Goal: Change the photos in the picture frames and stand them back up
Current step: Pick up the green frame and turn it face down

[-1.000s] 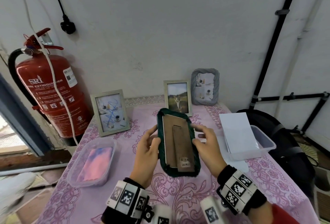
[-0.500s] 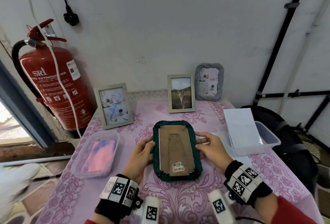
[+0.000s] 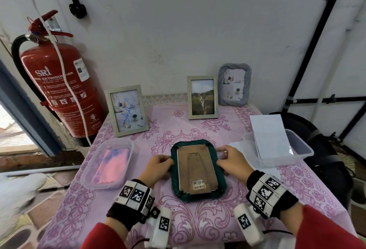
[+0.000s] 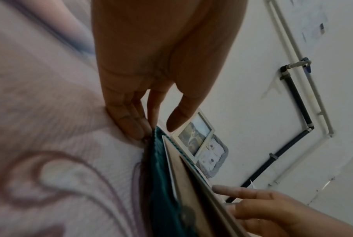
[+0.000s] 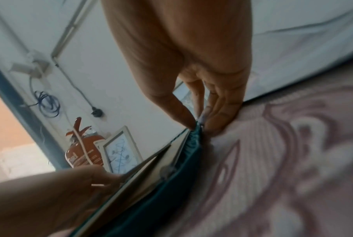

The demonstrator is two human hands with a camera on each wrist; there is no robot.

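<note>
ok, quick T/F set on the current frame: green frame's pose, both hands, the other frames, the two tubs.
1. The green frame lies face down on the tablecloth. True.
2. Only the left hand touches it. False: the right hand holds the opposite edge too.
3. Three other frames stand upright near the wall. True.
4. The left tub holds white sheets. False: it holds something pink and blue; the white sheets are in the right tub.
5. The backing board is removed. False: it sits in the frame.
</note>
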